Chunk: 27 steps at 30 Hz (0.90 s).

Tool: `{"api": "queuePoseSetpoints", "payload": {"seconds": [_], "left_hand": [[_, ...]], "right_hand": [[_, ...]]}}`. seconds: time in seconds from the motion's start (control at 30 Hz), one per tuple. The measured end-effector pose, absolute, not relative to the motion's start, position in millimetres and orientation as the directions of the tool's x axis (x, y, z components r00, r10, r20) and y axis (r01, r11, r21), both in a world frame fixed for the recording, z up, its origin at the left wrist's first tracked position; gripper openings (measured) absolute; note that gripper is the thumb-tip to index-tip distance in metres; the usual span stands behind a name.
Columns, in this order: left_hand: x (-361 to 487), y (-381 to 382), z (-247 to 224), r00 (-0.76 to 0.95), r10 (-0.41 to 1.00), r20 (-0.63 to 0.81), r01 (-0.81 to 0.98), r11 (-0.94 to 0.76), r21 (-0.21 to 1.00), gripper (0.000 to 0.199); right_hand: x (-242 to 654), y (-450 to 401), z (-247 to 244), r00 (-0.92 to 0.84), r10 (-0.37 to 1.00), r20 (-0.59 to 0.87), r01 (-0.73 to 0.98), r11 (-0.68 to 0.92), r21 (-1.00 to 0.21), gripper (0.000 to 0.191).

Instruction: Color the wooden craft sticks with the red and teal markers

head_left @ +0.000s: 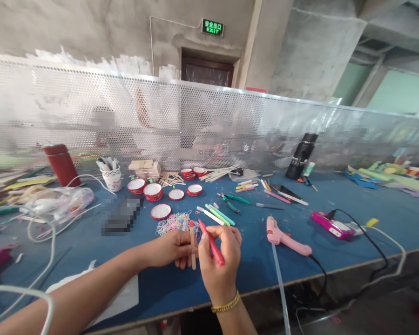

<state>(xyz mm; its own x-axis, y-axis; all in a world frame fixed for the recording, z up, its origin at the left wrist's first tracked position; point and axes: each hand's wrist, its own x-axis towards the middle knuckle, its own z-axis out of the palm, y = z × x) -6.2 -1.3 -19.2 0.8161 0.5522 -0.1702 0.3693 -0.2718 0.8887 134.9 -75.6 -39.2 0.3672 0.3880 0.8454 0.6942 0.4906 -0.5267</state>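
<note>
Between the fingers of my left hand (176,249) is a wooden craft stick (193,260), held upright, its top end coloured red. My right hand (219,260) grips a red marker (212,244), its tip pointing up and left beside the stick's coloured end. Just behind my left hand lies a pile of small multicoloured bands (176,223). Green and white markers (216,215) lie behind my right hand. A pink glue gun (286,239) rests to the right of my right hand. White paper (122,298) lies partly under my left forearm.
Red-rimmed lids (161,211), green-handled pliers (232,202) and a dark phone (123,214) lie on the blue table (251,265). Farther back stand a red bottle (63,165), a cup of pens (112,179) and a black bottle (301,157). A purple device (335,226) with cables sits right.
</note>
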Motion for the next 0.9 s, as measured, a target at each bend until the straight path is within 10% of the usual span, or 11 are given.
{"api": "queuePoseSetpoints", "payload": {"seconds": [0.9], "left_hand": [[-6.5, 1.4, -19.4, 0.837, 0.524, -0.159, 0.348, -0.286, 0.893, 0.047]], "right_hand": [[132.4, -81.5, -44.0, 0.292, 0.45, 0.844, 0.696, 0.506, -0.51, 0.012]]}}
